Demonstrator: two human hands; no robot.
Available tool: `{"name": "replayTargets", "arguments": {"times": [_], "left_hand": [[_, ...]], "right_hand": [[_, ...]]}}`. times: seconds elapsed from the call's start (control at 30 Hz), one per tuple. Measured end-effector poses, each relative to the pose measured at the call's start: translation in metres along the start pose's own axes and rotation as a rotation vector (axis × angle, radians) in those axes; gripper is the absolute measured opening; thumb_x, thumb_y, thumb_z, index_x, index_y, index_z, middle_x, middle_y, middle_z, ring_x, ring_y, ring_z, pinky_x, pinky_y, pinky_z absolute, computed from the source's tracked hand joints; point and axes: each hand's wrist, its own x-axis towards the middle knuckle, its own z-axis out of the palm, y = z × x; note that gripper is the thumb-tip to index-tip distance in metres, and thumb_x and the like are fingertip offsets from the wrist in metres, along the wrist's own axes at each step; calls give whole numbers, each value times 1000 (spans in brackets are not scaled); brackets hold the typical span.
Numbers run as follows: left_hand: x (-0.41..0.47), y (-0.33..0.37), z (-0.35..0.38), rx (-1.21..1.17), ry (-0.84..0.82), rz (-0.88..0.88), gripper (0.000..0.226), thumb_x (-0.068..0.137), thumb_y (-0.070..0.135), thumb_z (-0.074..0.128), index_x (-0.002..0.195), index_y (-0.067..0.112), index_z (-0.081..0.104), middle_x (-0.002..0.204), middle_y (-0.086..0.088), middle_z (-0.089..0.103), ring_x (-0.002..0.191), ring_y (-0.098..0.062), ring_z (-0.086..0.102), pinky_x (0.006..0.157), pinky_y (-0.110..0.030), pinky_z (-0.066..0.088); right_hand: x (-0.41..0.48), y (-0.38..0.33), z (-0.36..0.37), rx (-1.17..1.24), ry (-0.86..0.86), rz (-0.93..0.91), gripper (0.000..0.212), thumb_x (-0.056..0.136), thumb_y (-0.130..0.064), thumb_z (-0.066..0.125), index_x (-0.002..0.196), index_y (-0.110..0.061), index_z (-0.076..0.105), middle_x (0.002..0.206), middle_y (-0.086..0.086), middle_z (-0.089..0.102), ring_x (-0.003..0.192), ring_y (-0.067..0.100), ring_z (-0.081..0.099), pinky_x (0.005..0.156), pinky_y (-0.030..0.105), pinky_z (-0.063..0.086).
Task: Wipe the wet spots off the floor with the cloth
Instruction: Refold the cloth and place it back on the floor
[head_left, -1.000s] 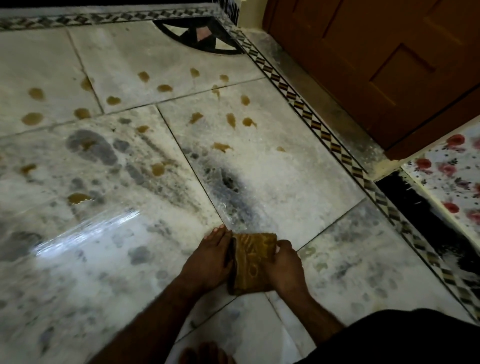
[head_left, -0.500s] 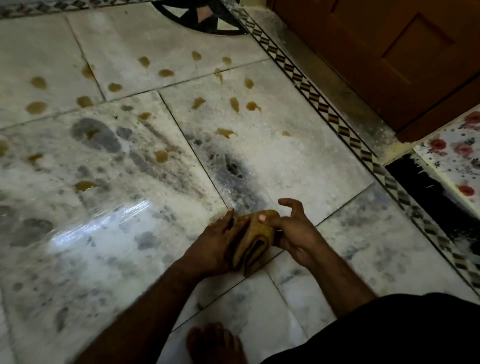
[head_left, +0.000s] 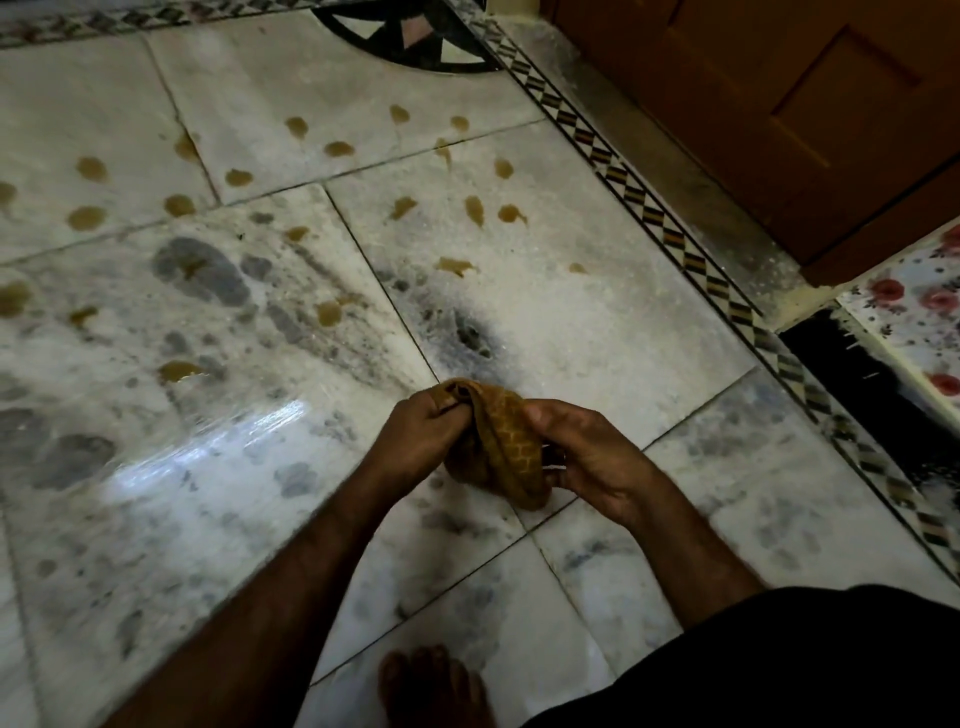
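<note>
Marble floor (head_left: 571, 322) tiles, pale and veined with grey, filled most of the room, and a bright sheen lay across the tile to the left. Brown wet spots (head_left: 329, 313) were scattered over the far tiles, well ahead of the hands, with a few more out to the left edge. A mustard-brown cloth (head_left: 506, 447) with a woven grid pattern sat bunched between both hands, over the joint where four tiles met; I could not tell whether its lower fold touched the floor. The left hand (head_left: 423, 439) had its fingers curled round the cloth's left side, knuckles up. The right hand (head_left: 592, 457) gripped the other side, thumb pressed on top of the fabric and fingers tucked beneath. A patterned border strip (head_left: 639, 208) of dark and tan diamonds ran diagonally along the right, and beyond it stood a brown wooden door (head_left: 779, 104). A flowered sheet (head_left: 914, 312) showed at the far right. A bare foot (head_left: 431, 686) rested on the near tile, beside dark clothing (head_left: 779, 665).
</note>
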Motion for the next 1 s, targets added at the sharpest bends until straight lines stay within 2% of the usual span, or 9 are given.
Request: {"name": "replayTargets", "arguments": {"times": [0.17, 0.27, 0.4, 0.5, 0.63, 0.7, 0.8, 0.9, 1.0], "left_hand": [[3, 33, 0, 368, 35, 98, 36, 73, 43, 49, 95, 22, 69, 87, -2, 72, 83, -21, 68, 73, -35, 55], [5, 54, 0, 502, -32, 76, 42, 74, 44, 48, 97, 14, 65, 91, -8, 70, 85, -25, 64, 74, -38, 51], [2, 70, -12, 494, -239, 7, 29, 80, 44, 54, 84, 16, 60, 84, -7, 64, 78, -23, 60, 69, -37, 47], [3, 80, -24, 355, -265, -40, 37, 75, 40, 59, 89, 7, 67, 87, -17, 68, 81, -29, 66, 72, -46, 54], [19, 90, -44, 233, -286, -192, 16, 84, 30, 77, 75, 16, 75, 69, -1, 72, 65, -19, 69, 53, -25, 52], [25, 93, -55, 162, -319, -283, 21, 76, 35, 82, 77, 15, 79, 79, -5, 77, 74, -23, 73, 60, -28, 57], [25, 85, -70, -192, -370, -302, 42, 80, 54, 75, 92, 14, 81, 100, -10, 78, 94, -27, 73, 84, -37, 59], [22, 60, -76, -623, -354, -358, 77, 83, 78, 54, 110, 9, 76, 112, -15, 74, 104, -32, 72, 86, -47, 58], [14, 36, -67, -678, -481, -433, 104, 77, 89, 46, 132, 2, 63, 125, -22, 67, 112, -38, 67, 98, -51, 54]], "right_hand": [[2, 1, 12, -511, -33, -100, 64, 62, -42, 95, 118, -37, 65, 104, -15, 74, 91, -2, 68, 72, 18, 53], [7, 7, 21, -619, 70, -118, 63, 73, -39, 89, 126, -38, 55, 111, -14, 67, 99, 5, 64, 83, 29, 54], [7, 8, 19, -474, 114, -136, 43, 89, -7, 69, 126, -21, 52, 116, 7, 65, 112, 29, 63, 98, 51, 52], [8, 0, 19, -352, 103, -93, 40, 87, -11, 63, 127, -10, 62, 112, 18, 71, 105, 36, 66, 98, 54, 54], [3, -2, 22, -226, -114, -85, 44, 71, -21, 80, 114, -11, 71, 102, 6, 77, 98, 25, 72, 86, 38, 58], [2, 0, 27, -250, -162, -104, 43, 74, -14, 86, 114, -11, 72, 104, 6, 79, 99, 23, 74, 81, 34, 61], [2, -3, 34, -166, -155, -139, 37, 77, 5, 78, 111, -4, 70, 102, 9, 79, 96, 25, 75, 80, 33, 61], [-2, -11, 37, 35, -198, -151, 41, 65, 5, 62, 105, -3, 70, 100, 12, 75, 96, 29, 71, 86, 38, 60], [-3, -19, 38, 199, -202, -168, 46, 63, 10, 51, 100, -4, 72, 100, 21, 67, 94, 35, 63, 84, 41, 57]]}}
